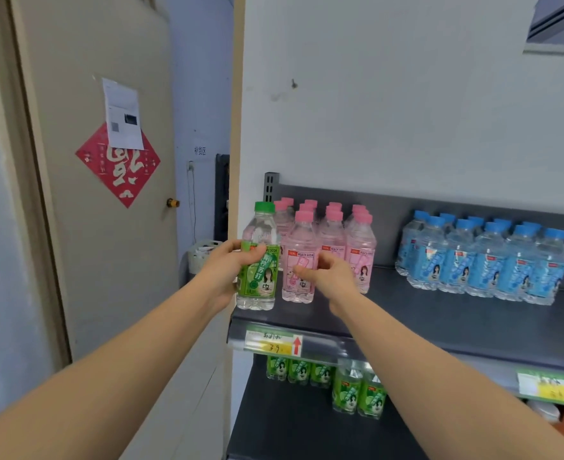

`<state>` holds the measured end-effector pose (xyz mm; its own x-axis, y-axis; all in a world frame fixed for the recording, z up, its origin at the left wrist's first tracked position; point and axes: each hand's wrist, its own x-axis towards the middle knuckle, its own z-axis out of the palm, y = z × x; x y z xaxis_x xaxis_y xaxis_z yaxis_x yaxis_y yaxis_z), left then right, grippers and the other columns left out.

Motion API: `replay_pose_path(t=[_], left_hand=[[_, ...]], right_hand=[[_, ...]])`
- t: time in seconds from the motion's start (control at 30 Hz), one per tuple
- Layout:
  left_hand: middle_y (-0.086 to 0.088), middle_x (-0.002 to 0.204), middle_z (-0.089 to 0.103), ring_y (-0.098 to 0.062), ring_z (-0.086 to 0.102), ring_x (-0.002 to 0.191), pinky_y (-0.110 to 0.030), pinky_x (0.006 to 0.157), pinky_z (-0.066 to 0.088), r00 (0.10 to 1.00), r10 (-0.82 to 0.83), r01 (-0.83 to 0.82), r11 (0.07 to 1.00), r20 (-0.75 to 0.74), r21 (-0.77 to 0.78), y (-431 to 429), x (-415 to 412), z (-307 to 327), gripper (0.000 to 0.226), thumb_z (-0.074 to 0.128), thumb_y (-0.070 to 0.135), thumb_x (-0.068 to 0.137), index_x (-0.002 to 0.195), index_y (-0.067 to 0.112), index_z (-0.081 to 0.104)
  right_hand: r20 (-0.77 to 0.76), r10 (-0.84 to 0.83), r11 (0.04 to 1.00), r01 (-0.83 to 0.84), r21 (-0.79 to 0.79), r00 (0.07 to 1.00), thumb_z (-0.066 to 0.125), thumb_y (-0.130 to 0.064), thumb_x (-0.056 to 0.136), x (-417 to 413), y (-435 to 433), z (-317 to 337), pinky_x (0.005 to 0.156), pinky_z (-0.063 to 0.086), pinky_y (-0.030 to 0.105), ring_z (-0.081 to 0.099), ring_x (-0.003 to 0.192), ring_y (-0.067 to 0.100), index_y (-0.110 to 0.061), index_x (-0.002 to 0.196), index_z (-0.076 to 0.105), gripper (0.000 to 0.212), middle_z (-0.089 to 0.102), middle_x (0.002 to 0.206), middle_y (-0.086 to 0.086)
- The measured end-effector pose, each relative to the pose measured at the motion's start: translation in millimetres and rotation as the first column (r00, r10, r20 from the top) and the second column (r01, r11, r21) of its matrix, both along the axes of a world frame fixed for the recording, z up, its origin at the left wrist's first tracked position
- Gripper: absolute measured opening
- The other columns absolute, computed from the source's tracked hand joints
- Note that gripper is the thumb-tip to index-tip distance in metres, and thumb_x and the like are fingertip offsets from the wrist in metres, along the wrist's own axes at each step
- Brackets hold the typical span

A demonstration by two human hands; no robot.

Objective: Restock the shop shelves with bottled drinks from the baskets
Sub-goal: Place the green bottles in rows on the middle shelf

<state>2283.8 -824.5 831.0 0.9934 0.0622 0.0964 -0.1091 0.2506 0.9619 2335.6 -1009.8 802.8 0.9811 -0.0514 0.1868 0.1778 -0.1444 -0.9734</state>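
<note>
My left hand (226, 267) grips a green-capped, green-labelled soda bottle (258, 260) upright at the left front end of the dark top shelf (440, 320). Whether its base rests on the shelf I cannot tell. Just to its right stands a block of several pink peach soda bottles (332, 237). My right hand (327, 275) reaches to the front pink bottle (299, 287), with its fingers curled around the label.
Several blue-capped water bottles (486, 260) stand further right on the same shelf. Green-labelled bottles (357, 390) sit on the shelf below, behind yellow price tags (274, 343). A white basket (199, 254) stands behind the shelf's left panel, near a beige door (108, 227).
</note>
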Motion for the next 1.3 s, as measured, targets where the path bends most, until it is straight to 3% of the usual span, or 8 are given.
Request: replay_pose_path(t=[0.1, 0.23, 0.43, 0.7, 0.93, 1.03, 1.17, 1.3], left_hand=[[-0.003, 0.088, 0.071, -0.02, 0.066, 0.083, -0.041, 0.081, 0.052, 1.0, 0.015, -0.015, 1.0, 0.003, -0.012, 7, 14, 0, 0.022, 0.073, 0.015, 0.077, 0.095, 0.013, 0.06], [-0.008, 0.097, 0.069, -0.023, 0.065, 0.088, -0.045, 0.091, 0.05, 1.0, 0.022, -0.022, 0.999, 0.007, -0.023, 12, 28, 0, 0.023, 0.072, 0.013, 0.08, 0.098, 0.011, 0.059], [-0.008, 0.097, 0.07, -0.022, 0.066, 0.086, -0.043, 0.088, 0.051, 1.0, 0.021, -0.021, 1.0, 0.016, -0.021, 11, 39, -3, 0.023, 0.072, 0.013, 0.079, 0.098, 0.011, 0.059], [-0.001, 0.085, 0.07, -0.019, 0.066, 0.08, -0.036, 0.072, 0.049, 1.0, 0.009, -0.009, 1.0, 0.023, -0.004, 8, 43, -7, 0.02, 0.073, 0.015, 0.078, 0.094, 0.015, 0.061], [0.002, 0.079, 0.071, -0.017, 0.066, 0.077, -0.036, 0.072, 0.049, 1.0, -0.002, 0.002, 1.0, 0.027, -0.009, 11, 44, -12, 0.017, 0.072, 0.014, 0.078, 0.091, 0.016, 0.061], [-0.001, 0.087, 0.07, -0.019, 0.066, 0.082, -0.036, 0.074, 0.049, 1.0, -0.01, 0.009, 1.0, 0.022, 0.002, 10, 44, -14, 0.021, 0.073, 0.015, 0.078, 0.095, 0.015, 0.06], [-0.002, 0.091, 0.069, -0.02, 0.066, 0.084, -0.037, 0.074, 0.048, 1.0, -0.016, 0.016, 1.0, 0.02, 0.006, 10, 45, -15, 0.023, 0.073, 0.015, 0.078, 0.098, 0.014, 0.06], [-0.002, 0.093, 0.069, -0.02, 0.065, 0.086, -0.036, 0.074, 0.048, 1.0, -0.019, 0.019, 1.0, 0.017, 0.019, 9, 45, -15, 0.023, 0.072, 0.015, 0.079, 0.098, 0.014, 0.061]], right_hand=[[0.003, -0.029, 0.999, 0.029, -0.022, 1.0, 0.08, -0.009, 0.075, 17, 5, -3, 0.067, 0.048, 0.021, 0.067, 0.09, 0.013, -0.02, 0.096, 0.067, 0.028, 0.072, 0.091, -0.007], [0.02, -0.127, 0.989, 0.128, -0.074, 0.992, 0.083, -0.015, 0.072, 31, 11, -5, 0.09, 0.053, 0.039, 0.064, 0.093, 0.016, -0.018, 0.108, 0.059, 0.043, 0.067, 0.1, -0.003], [0.079, -0.257, 0.94, 0.269, -0.209, 0.963, 0.083, -0.026, 0.073, 38, 19, -9, 0.085, 0.053, 0.046, 0.064, 0.089, 0.022, -0.014, 0.101, 0.054, 0.042, 0.066, 0.097, 0.001], [0.183, -0.337, 0.823, 0.383, -0.419, 0.924, 0.077, -0.038, 0.078, 34, 23, -5, 0.074, 0.052, 0.035, 0.062, 0.083, 0.019, -0.014, 0.102, 0.062, 0.037, 0.066, 0.093, -0.001], [0.239, -0.385, 0.715, 0.452, -0.534, 0.891, 0.072, -0.043, 0.081, 31, 20, -3, 0.064, 0.043, 0.029, 0.057, 0.077, 0.02, -0.014, 0.092, 0.059, 0.034, 0.061, 0.085, -0.001], [0.273, -0.391, 0.701, 0.476, -0.531, 0.879, 0.072, -0.041, 0.081, 31, 21, -4, 0.062, 0.041, 0.029, 0.057, 0.076, 0.02, -0.016, 0.092, 0.054, 0.033, 0.059, 0.081, -0.002], [0.326, -0.418, 0.681, 0.529, -0.506, 0.848, 0.068, -0.023, 0.087, 34, 13, -4, 0.058, 0.043, 0.029, 0.059, 0.073, 0.021, -0.019, 0.096, 0.052, 0.019, 0.059, 0.077, -0.003], [0.298, -0.408, 0.666, 0.505, -0.55, 0.863, 0.066, -0.03, 0.088, 37, 6, -2, 0.058, 0.038, 0.026, 0.056, 0.071, 0.018, -0.021, 0.086, 0.061, 0.011, 0.058, 0.075, -0.006]])
